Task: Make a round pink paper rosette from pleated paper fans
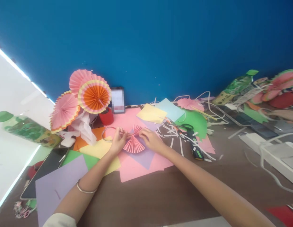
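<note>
A pleated pink paper fan [134, 145] hangs between my hands above pink and purple sheets, its folds spread below and a smaller spread above a narrow middle. My left hand [119, 140] is closed with fingertips pinched at the left of that middle. On the other side, my right hand [149, 138] has its thumb and fingers pressed together at the fan's upper right edge. What lies between the fingertips is too small to make out fully. A roll of clear tape [108, 128] lies just left of my left hand.
Finished paper rosettes [97, 96] stand at the back left near a red cup [106, 116] and a phone [118, 101]. Paper strips, scissors [187, 127] and a cutter [197, 151] lie to the right. A tablet [45, 171] and bottle [28, 129] are at left.
</note>
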Demonstrator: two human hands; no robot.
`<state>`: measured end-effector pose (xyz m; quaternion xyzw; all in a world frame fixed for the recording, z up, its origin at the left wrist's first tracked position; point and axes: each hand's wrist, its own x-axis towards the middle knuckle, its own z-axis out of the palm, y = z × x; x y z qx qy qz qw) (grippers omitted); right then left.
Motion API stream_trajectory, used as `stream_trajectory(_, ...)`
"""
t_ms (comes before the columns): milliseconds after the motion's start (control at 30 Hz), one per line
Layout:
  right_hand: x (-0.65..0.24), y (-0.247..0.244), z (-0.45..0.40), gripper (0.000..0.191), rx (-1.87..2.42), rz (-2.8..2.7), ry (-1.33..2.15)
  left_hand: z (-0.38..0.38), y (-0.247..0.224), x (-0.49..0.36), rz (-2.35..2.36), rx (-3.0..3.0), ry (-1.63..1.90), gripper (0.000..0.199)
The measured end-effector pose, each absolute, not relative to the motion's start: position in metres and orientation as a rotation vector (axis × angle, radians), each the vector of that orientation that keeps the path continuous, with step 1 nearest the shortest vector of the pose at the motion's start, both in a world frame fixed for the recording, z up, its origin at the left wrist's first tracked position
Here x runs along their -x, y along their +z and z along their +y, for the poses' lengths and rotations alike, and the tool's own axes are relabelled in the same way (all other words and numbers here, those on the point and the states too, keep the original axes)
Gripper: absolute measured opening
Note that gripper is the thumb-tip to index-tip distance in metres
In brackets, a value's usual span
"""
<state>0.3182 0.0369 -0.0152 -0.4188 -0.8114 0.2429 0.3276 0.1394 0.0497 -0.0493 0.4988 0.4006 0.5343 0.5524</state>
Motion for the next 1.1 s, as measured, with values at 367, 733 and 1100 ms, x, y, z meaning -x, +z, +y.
stream_trajectory(367, -0.319, -0.011, 0.033, 0.02, 1.056, -2.223, 0.732, 0.051, -0.044, -0.134, 0.9, -1.131, 1.265, 0.036)
stream_trajectory(733, -0.319, 0.002, 0.043, 0.018, 1.088, -2.293, 0.674, 0.044, -0.033, -0.134, 0.887, -1.22, 1.161, 0.037)
stream_trajectory(1100, -0.31, 0.003, 0.044, 0.017, 1.004, -2.383, 0.536, 0.042, -0.036, -0.132, 0.837, -1.314, 1.071, 0.033)
